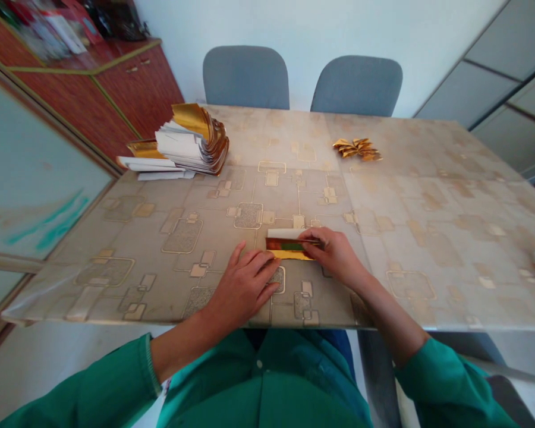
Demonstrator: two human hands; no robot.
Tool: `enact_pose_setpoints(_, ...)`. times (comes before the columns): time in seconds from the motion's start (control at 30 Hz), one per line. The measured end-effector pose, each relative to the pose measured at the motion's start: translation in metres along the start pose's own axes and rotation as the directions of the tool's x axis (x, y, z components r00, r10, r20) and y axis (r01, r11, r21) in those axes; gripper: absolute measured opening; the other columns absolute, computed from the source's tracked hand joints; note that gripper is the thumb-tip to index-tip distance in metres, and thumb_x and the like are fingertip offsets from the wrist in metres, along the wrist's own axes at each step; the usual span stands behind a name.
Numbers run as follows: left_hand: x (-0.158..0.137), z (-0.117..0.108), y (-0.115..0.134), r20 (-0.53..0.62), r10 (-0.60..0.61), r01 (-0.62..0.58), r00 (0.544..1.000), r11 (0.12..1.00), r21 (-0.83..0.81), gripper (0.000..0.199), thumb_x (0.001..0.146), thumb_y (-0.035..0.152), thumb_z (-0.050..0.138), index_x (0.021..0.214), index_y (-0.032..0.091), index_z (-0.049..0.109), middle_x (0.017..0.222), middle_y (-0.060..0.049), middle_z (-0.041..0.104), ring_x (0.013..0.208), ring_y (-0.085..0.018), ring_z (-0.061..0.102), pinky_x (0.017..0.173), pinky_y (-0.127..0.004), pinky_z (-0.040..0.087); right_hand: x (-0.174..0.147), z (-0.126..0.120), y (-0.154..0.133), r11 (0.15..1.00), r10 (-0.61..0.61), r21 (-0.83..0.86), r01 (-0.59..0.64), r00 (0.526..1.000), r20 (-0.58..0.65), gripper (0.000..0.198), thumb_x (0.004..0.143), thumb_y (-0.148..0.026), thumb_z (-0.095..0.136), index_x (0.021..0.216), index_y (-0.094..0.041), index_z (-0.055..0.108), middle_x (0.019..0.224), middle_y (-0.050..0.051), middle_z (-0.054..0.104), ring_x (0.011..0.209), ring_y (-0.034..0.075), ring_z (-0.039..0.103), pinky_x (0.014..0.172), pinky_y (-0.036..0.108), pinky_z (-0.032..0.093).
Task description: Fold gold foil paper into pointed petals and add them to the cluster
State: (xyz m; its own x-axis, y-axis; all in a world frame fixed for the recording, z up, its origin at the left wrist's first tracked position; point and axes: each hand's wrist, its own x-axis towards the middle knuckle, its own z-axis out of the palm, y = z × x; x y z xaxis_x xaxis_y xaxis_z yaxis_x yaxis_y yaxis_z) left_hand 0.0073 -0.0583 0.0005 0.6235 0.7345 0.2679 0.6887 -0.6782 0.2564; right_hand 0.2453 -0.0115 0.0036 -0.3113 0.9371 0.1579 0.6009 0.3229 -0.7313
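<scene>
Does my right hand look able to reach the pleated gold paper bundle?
Probably yes, with a forward stretch: only patterned tablecloth lies between your right hand and the bundle, though that hand holds a folded gold sheet.

A cloth-covered table with beige patterning lies beneath the left hand and right hand. Beyond them, two grey chairs and a pale wall; forward-left, a reddish-brown cabinet; forward-right, pale grey panels.

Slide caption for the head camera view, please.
Right hand pinches folded gold paper, left hand at its edge, on patterned tablecloth.
</scene>
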Motion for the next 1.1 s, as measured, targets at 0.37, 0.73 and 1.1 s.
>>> enact_pose_setpoints(0.37,0.006,0.000,-0.006,-0.010,0.010,-0.010,1.000,1.000,-0.001,0.025,0.095,0.028,0.055,0.115,0.016,0.066,0.114,-0.009,0.066,0.109,-0.026,0.057,0.113,-0.060,0.027,0.000,-0.001,-0.003,0.994,-0.087,-0.063,0.086,0.996,-0.001,0.014,0.088,-0.010,0.060,0.087,-0.021,0.068,0.082,0.001,0.071,0.079,0.017,0.058,0.075,0.030,0.043)
enact_pose_setpoints(0.73,0.005,0.000,-0.008,-0.011,-0.003,0.003,1.000,1.000,-0.007,0.027,0.095,0.027,0.055,0.117,0.015,0.065,0.116,-0.009,0.066,0.107,-0.026,0.057,0.112,-0.061,0.028,0.000,0.001,-0.002,0.995,-0.069,-0.067,0.067,0.997,-0.027,0.020,0.083,-0.003,0.058,0.087,-0.021,0.068,0.083,0.000,0.071,0.079,0.017,0.059,0.075,0.029,0.044)
enact_pose_setpoints(1.1,0.003,-0.008,-0.015,-0.050,0.010,-0.011,0.999,0.999,-0.033,0.019,0.095,0.022,0.055,0.109,0.017,0.067,0.112,-0.008,0.065,0.106,-0.025,0.056,0.111,-0.058,0.028,-0.003,-0.001,-0.003,0.999,-0.047,-0.025,0.046,0.998,-0.038,0.021,0.082,-0.005,0.058,0.088,-0.022,0.068,0.085,0.002,0.071,0.082,0.018,0.062,0.076,0.030,0.047)
